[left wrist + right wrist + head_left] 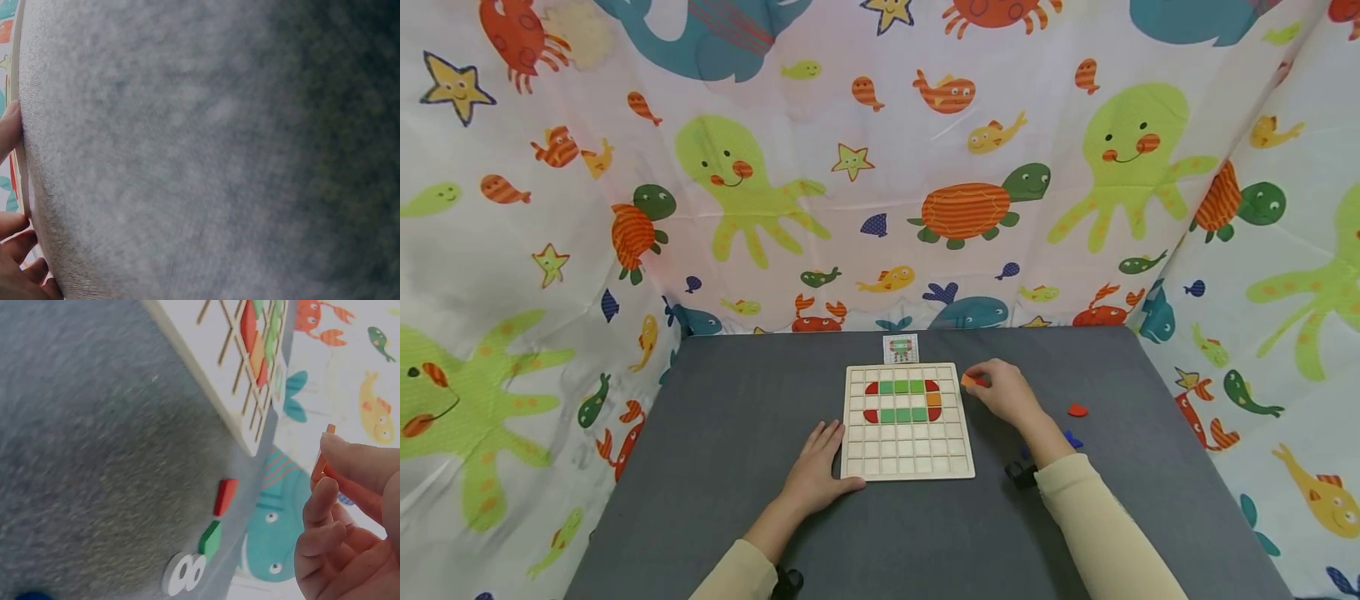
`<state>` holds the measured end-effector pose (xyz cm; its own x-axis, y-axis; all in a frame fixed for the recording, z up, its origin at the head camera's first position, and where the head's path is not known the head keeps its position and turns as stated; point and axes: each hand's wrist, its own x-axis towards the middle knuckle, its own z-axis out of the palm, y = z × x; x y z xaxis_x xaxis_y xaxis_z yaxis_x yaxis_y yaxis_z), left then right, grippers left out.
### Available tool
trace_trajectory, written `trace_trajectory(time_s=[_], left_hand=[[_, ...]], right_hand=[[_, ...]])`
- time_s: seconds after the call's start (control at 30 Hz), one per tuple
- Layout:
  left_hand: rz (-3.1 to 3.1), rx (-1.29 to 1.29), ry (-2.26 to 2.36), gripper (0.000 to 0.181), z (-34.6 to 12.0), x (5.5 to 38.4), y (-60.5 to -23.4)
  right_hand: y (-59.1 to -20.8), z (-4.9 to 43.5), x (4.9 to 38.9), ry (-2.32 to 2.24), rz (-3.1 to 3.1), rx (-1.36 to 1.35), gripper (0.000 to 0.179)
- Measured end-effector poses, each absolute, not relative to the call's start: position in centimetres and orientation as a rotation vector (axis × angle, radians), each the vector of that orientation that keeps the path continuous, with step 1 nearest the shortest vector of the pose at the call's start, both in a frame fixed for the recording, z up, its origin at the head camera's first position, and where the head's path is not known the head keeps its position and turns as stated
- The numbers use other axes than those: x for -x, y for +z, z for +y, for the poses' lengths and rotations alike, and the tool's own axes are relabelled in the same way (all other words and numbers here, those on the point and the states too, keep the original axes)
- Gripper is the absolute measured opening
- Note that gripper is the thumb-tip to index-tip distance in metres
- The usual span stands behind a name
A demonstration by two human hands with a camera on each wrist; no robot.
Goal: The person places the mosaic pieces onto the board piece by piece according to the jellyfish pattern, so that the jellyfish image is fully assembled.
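Note:
A pale wooden grid board (908,450) lies on the table with red, green and orange tiles set in its cells. My left hand (817,473) rests at its lower left corner, fingers straight along the left edge and thumb spread over the bottom edge. Only fingertips (19,247) and the thumb show in the left wrist view. Just off the board's upper right corner, my right hand (1006,393) pinches a small orange tile (320,464) between thumb and index finger. The right wrist view has that hand (350,531) raised, other fingers curled.
Behind the board is a small picture card (901,348). Loose on the table to the right lie a red piece (1077,410) and a blue piece (1072,439). A red tile (225,497), a green tile (210,540) and white ringed pieces (177,573) appear in the right wrist view.

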<state>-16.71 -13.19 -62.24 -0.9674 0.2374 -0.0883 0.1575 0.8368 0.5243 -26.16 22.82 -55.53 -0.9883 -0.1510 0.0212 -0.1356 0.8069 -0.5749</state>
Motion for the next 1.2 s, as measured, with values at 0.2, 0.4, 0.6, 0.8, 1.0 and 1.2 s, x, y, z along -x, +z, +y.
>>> trace_trajectory(time_s=[0.2,0.4,0.6,0.8,1.0,1.2], left_hand=[[2.868,-0.319,0.806,0.107,-13.1,16.7,-62.0],[2.867,-0.319,0.813,0.107,-13.1,16.6,-61.9],[2.86,-0.317,0.802,0.107,-13.2,16.7,-62.0],[2.861,-0.314,0.803,0.107,-13.2,16.6,-62.1],[2.856,-0.316,0.803,0.108,-13.1,16.6,-62.3],[2.86,-0.311,0.805,0.108,-13.1,16.7,-62.1]], right_hand=[[-54.7,21.5,26.3,-0.958,2.962,0.339,0.03],[-54.3,19.8,26.5,-0.949,2.958,0.39,0.029],[-54.1,18.2,26.8,-0.978,2.932,0.42,0.025],[-54.1,16.7,26.7,-0.994,2.891,0.43,0.025],[-54.1,15.0,26.5,-1.023,2.869,0.44,0.026],[-54.7,13.1,26.5,-1.007,2.842,0.469,0.026]])
